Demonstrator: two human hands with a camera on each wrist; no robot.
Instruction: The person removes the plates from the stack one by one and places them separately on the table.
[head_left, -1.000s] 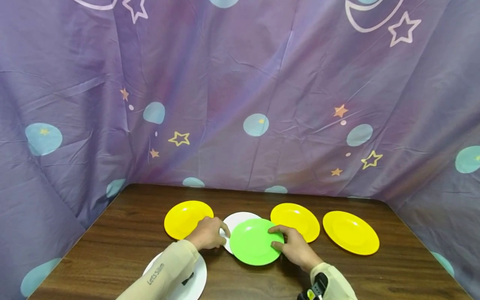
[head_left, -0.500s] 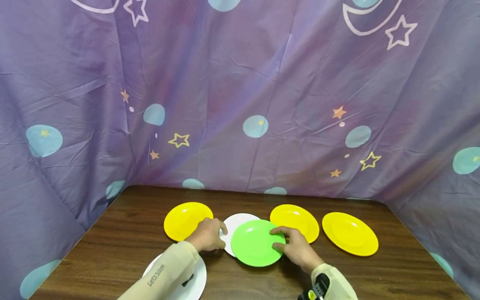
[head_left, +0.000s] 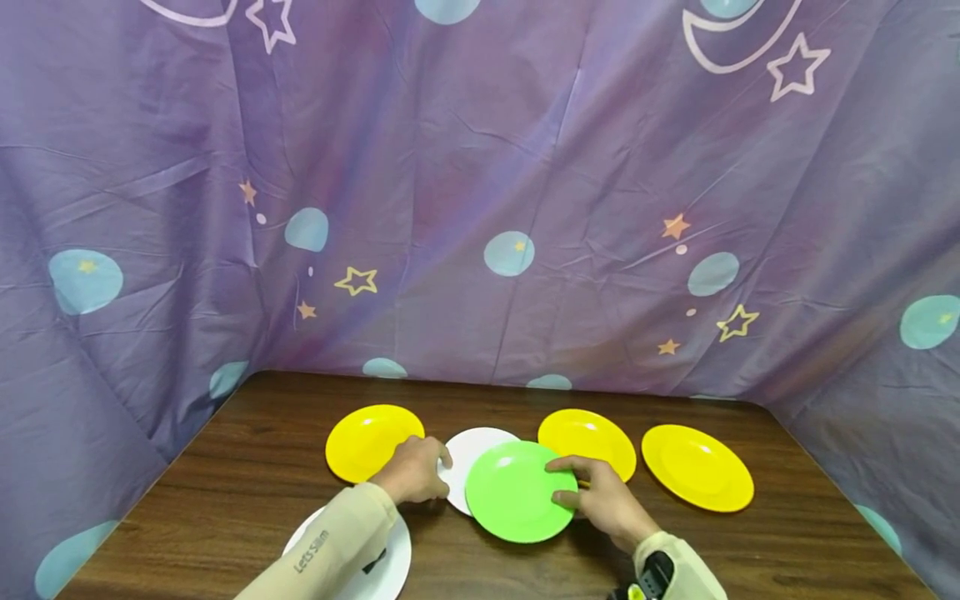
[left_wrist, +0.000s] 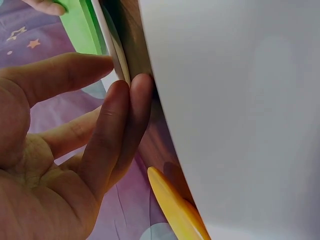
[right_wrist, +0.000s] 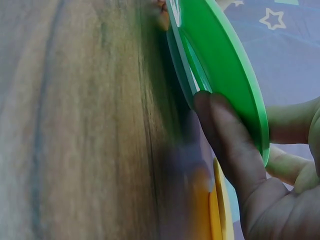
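A green plate [head_left: 519,493] overlaps the right part of a white plate [head_left: 467,457] in the middle of the table. My right hand [head_left: 606,502] pinches the green plate's right rim, thumb on one face and fingers on the other. In the right wrist view this green plate [right_wrist: 227,65] is tilted on edge by the camera angle, partly above the wood. My left hand [head_left: 412,472] holds the white plate's left rim between thumb and fingertips. The left wrist view shows the hand [left_wrist: 70,125] at that thin rim.
Yellow plates lie at the left [head_left: 367,442], behind the green plate [head_left: 588,437] and at the right [head_left: 697,467]. Another white plate [head_left: 393,554] lies partly under my left forearm. The brown wooden table [head_left: 247,475] meets a purple patterned cloth [head_left: 450,167] at its back and sides.
My right hand has moved the green plate slightly to the right and toward me, so more of the white plate shows. My left hand has stayed at the white plate's rim.
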